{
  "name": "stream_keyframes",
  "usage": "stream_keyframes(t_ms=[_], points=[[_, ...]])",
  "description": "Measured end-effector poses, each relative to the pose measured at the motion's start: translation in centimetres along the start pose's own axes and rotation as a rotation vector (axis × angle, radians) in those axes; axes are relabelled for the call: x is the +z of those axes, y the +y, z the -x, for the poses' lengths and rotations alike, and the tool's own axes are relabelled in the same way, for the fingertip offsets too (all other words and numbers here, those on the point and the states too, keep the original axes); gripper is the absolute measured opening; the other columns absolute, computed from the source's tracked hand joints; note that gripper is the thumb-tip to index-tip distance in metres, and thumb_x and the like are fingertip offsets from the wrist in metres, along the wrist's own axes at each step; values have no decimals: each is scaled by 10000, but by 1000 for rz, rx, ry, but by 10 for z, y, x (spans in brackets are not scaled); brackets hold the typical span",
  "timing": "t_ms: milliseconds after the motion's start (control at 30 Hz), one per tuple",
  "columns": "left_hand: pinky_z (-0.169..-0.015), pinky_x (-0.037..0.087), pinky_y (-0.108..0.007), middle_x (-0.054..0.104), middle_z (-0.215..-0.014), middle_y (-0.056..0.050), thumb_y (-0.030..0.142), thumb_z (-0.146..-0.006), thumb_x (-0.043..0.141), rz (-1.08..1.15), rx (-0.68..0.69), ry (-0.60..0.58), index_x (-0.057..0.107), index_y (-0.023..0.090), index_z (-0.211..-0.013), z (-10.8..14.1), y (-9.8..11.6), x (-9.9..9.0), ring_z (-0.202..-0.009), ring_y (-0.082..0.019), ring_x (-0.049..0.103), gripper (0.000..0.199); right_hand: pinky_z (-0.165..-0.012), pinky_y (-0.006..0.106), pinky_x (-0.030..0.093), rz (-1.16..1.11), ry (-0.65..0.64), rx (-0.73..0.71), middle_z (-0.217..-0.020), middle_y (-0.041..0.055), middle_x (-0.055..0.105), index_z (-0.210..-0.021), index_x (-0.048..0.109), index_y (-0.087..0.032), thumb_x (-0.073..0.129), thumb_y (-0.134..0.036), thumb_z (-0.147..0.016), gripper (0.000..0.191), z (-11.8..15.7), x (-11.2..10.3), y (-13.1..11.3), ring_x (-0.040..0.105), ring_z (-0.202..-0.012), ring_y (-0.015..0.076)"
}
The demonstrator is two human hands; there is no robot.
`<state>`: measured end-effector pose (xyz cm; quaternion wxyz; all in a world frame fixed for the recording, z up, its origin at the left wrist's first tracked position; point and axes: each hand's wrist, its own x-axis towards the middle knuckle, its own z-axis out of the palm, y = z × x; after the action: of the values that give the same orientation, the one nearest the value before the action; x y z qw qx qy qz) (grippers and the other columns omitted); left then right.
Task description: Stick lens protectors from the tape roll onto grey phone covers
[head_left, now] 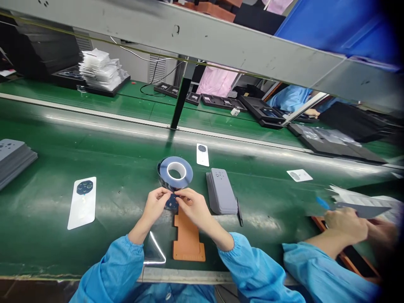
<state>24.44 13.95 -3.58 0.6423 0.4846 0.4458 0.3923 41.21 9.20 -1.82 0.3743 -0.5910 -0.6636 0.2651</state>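
My left hand (158, 203) and my right hand (191, 205) meet over the top end of an orange fixture (188, 242). Both pinch the edge of a dark round film piece (171, 202) with small holes in it. Just beyond my fingers lies a roll of blue tape (187, 170) with a white core. A stack of grey phone-shaped plates (223, 193) stands to the right of my right hand, and black tweezers (240, 211) rest against its right side.
White cards with dark camera-shaped prints lie at left (82, 208), behind the stack (202, 159) and at right (299, 175). More grey plates (15, 160) are stacked far left. A co-worker's hands (347, 227) work at the right over an orange frame (360, 263).
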Motion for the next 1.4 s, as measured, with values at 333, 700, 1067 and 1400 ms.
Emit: stream_keyframes(t_ms=[333, 700, 1067, 1400], points=[[-571, 439, -234, 675, -794, -42, 353, -795, 643, -60, 58, 123, 636, 157, -860, -4, -7, -1, -650, -133, 610, 206, -661, 309, 465, -262, 23, 216, -803, 29, 673, -859, 733, -218, 670, -308, -889, 114, 37, -22, -5, 587, -709, 170], [-621, 398, -246, 607, -829, -1, 176, -848, 635, -521, 588, 181, 655, 200, -881, 10, -10, 3, -658, -111, 498, 45, -575, 272, 409, -370, 90, 402, -731, -30, 572, -934, 639, -209, 742, -303, -795, 198, 52, -17, 43, 479, -599, 124], [-606, 338, -256, 618, -581, 35, 316, -857, 680, -1007, 185, -4, 776, 240, -887, 8, -12, 7, -563, -126, 551, 126, -581, 288, 449, -248, 126, 404, -720, -27, 589, -934, 641, -211, 731, -280, -749, 217, 45, -19, 52, 500, -590, 132], [-598, 276, -258, 704, -690, 3, 491, -848, 705, -1156, 78, 87, 752, 258, -976, 20, -15, 27, -674, -175, 641, 270, -594, 284, 450, -244, 153, 399, -745, -18, 600, -901, 654, -208, 758, -296, -745, 207, 44, -20, 54, 508, -614, 129]])
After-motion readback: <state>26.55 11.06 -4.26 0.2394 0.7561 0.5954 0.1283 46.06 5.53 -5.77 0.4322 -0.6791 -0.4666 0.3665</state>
